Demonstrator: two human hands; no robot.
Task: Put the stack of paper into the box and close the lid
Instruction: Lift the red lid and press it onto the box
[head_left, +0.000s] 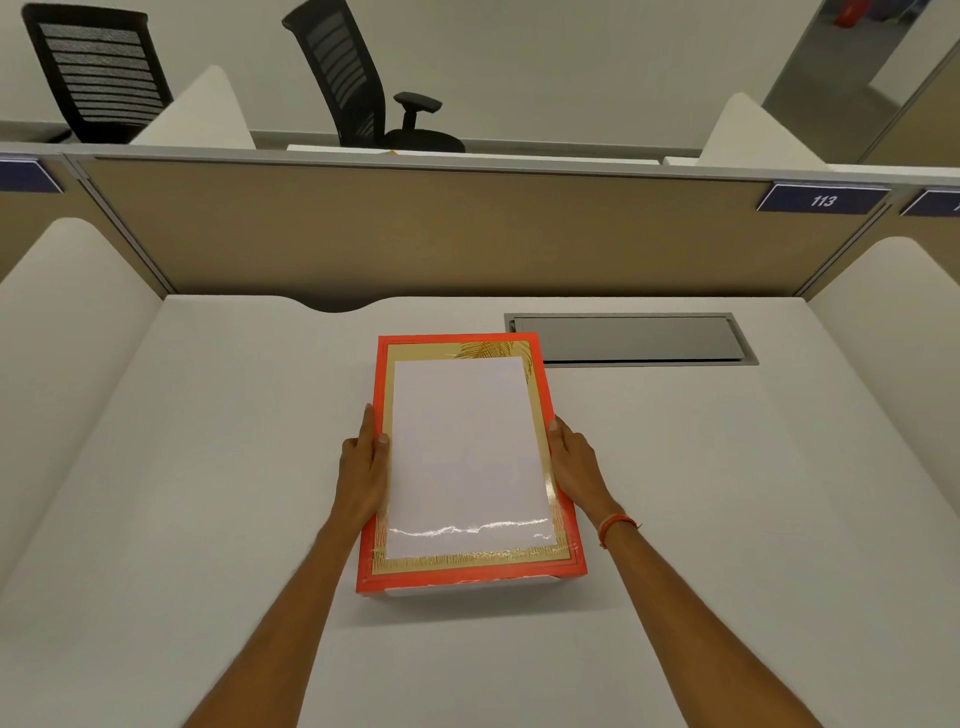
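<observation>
A red box lid (540, 395) with a gold inner border sits on a white box base (467, 590), which shows only as a strip under the lid's near edge. Inside the gold border lies the white stack of paper (467, 452). A glossy streak crosses its near end; I cannot tell whether a clear window covers it. My left hand (363, 467) grips the lid's left side with the thumb on the top edge. My right hand (574, 462) presses flat against the lid's right side. The box stands mid-desk, slightly turned.
The white desk (208, 467) has raised white side dividers and a tan partition (441, 234) at the back. A grey cable hatch (628, 340) is set into the desk just right of the box's far corner. Two black office chairs stand beyond the partition.
</observation>
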